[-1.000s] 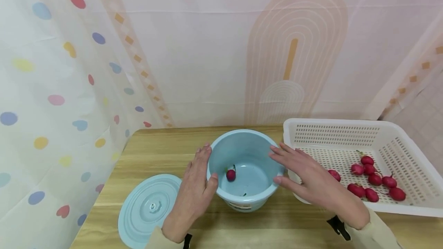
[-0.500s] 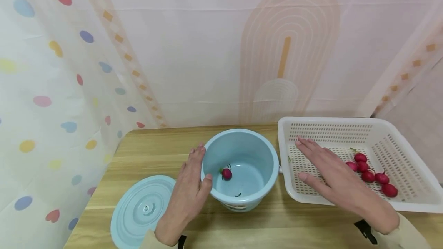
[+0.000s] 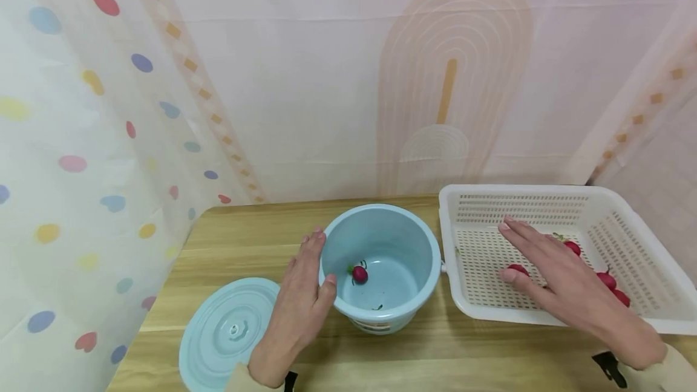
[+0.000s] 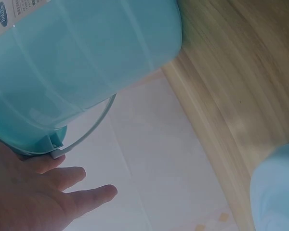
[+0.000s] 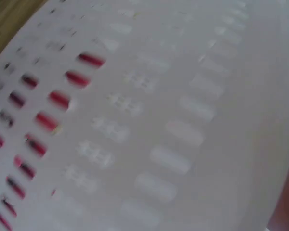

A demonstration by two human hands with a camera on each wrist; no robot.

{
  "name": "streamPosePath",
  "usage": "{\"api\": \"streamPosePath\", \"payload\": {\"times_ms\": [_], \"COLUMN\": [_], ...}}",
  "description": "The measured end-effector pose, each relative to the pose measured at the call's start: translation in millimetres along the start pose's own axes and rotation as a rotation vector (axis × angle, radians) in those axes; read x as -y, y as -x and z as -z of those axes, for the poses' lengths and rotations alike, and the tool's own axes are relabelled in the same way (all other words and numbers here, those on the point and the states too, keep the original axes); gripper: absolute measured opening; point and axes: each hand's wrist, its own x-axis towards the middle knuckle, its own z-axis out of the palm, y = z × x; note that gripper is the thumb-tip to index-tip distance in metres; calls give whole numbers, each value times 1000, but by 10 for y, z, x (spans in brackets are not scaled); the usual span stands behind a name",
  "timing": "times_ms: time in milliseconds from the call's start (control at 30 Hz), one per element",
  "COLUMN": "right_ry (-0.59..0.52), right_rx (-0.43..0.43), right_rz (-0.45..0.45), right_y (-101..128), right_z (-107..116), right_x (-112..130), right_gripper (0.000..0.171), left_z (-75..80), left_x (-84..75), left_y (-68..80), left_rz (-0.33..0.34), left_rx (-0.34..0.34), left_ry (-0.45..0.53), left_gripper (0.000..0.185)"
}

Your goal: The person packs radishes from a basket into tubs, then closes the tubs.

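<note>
A light blue bucket stands upright on the wooden table, with one red radish and a bit of dark stem inside. At the bucket's left side rests my left hand, its fingers extended along the rim; the left wrist view shows those fingers beside the handle joint. My right hand is stretched flat above the white slotted basket, holding nothing. Radishes lie in the basket, partly hidden under that hand. Through the basket's slots, red patches show blurred in the right wrist view.
To the left of the bucket, a round light blue lid lies on the wooden table, partly behind my left forearm. A patterned curtain hangs along the table's back edge and left side.
My right hand has left the bucket's right rim and moved right, over the basket. The left hand has stayed at the bucket. The view has shifted slightly.
</note>
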Motion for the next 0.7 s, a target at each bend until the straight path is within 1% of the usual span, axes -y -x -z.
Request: {"api": "streamPosePath", "payload": {"times_ms": [200, 367, 433, 633, 700], "right_ry": [20, 33, 26, -20, -39], "right_rx": [26, 44, 51, 100, 121], "right_rz": [-47, -29, -32, -105, -110], "right_y": [57, 34, 20, 3, 4], "right_z": [38, 54, 62, 86, 99], "right_x": [-134, -243, -274, -323, -351], "right_gripper": [70, 69, 69, 67, 67], "left_z": [-19, -6, 3, 23, 22], "left_x": [-13, -15, -14, -7, -6], "left_y": [1, -1, 1, 4, 3], "left_rz": [0, 0, -2, -1, -1], "left_rx": [15, 16, 15, 15, 17], "left_ry": [5, -1, -3, -3, -1], "left_gripper": [64, 65, 65, 65, 65]}}
